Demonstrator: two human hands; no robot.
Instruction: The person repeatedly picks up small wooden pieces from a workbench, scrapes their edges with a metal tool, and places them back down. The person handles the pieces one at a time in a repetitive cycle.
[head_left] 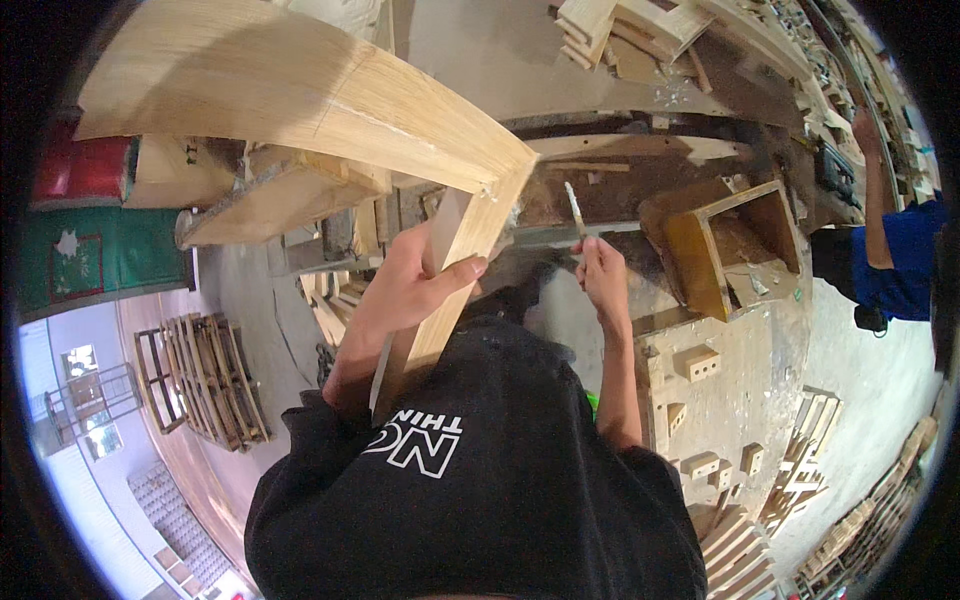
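My left hand (400,283) is closed around the narrow leg of a pale wooden frame (410,115), its thumb lying over the front face. The frame's wide board runs up to the far left and meets the leg at a corner, with white smears near the joint. To the right of that corner, my right hand (604,280) pinches a thin stick (574,205) whose upper end is coated white. The stick is held upright, apart from the frame. Whether it has bristles is too small to tell.
An open wooden box (745,250) stands on the worn workbench (740,365) at the right, near small drilled blocks (702,365). Wood offcuts (640,35) lie at the back. Pallets (210,380) stand at the left. A person in blue (905,260) is at the far right.
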